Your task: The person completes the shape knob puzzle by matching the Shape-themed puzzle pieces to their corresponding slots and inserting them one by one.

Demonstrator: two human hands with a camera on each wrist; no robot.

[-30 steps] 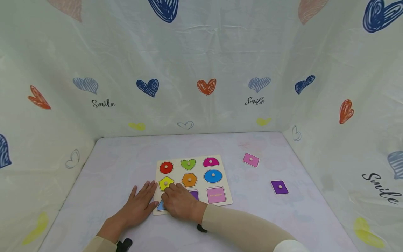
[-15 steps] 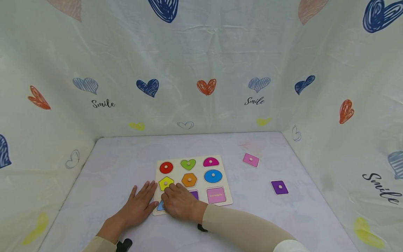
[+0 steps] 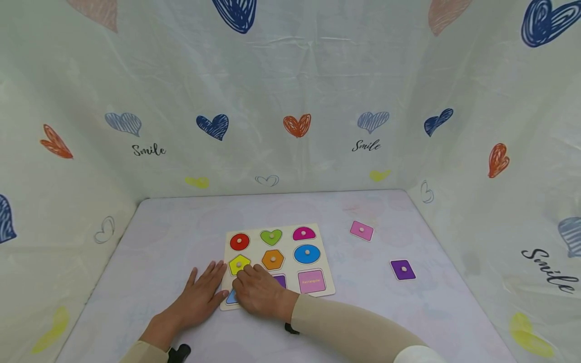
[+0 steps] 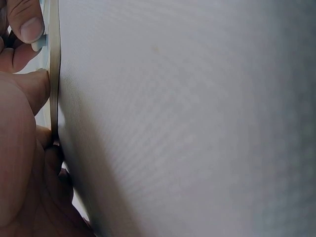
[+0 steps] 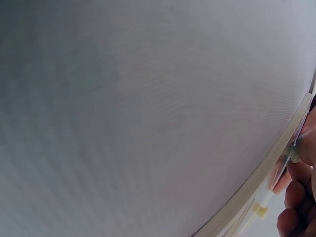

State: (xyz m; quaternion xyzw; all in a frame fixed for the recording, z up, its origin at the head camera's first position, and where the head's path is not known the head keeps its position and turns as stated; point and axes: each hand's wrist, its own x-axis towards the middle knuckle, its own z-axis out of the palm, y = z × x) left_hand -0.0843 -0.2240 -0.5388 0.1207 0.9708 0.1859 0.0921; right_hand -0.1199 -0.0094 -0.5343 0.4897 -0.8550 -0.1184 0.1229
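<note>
A cream knobbed puzzle board lies on the table in the head view. My right hand reaches over its lower left part and pinches the small knob of a blue puzzle piece. Only a corner of that piece shows; the hand covers the rest. Along the board's left edge rests my left hand, fingers extended, thumb at the lower left corner. The board's edge shows side-on in the right wrist view, with the right hand's fingertips at a pale knob.
Red, green, magenta, yellow, orange and blue pieces sit in the board. Its pink rectangular recess bears lettering; a purple area is partly hidden. Right of the board lie a pink rectangle piece and a purple piece. Heart-printed curtains surround the table.
</note>
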